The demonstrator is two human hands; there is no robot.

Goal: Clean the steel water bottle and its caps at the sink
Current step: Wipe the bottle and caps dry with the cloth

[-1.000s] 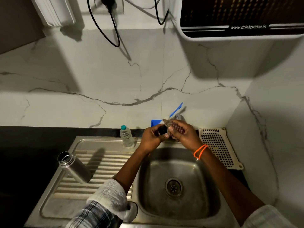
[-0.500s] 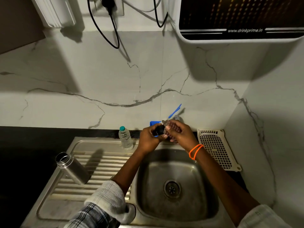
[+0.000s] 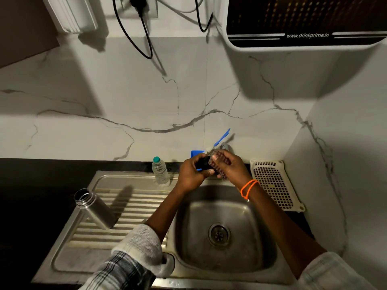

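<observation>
Head view, hands: we hold both hands together above the back edge of the sink basin (image 3: 222,222), at 12 o'clock from the drain (image 3: 219,235).
Left hand (image 3: 191,174): fingers curled round a black cap (image 3: 202,163), gripping it.
Right hand (image 3: 231,169): fingers wrapped round a scrubber (image 3: 219,164), pressing it against the cap; orange band (image 3: 248,188) on that wrist.
Steel bottle (image 3: 95,208): open, uncapped, standing on the ribbed drainboard (image 3: 129,208), at 9 o'clock from the basin, well apart from our hands.
Plastic bottle (image 3: 160,171): teal lid, upright at the drainboard's back edge, just beside our left hand at its 9 o'clock.
White mesh tray (image 3: 274,185): at 3 o'clock from our right hand.
Blue item (image 3: 196,153): behind our hands, partly hidden; we cannot tell what it is.
Purifier (image 3: 303,21): on the wall, at 1 o'clock.
</observation>
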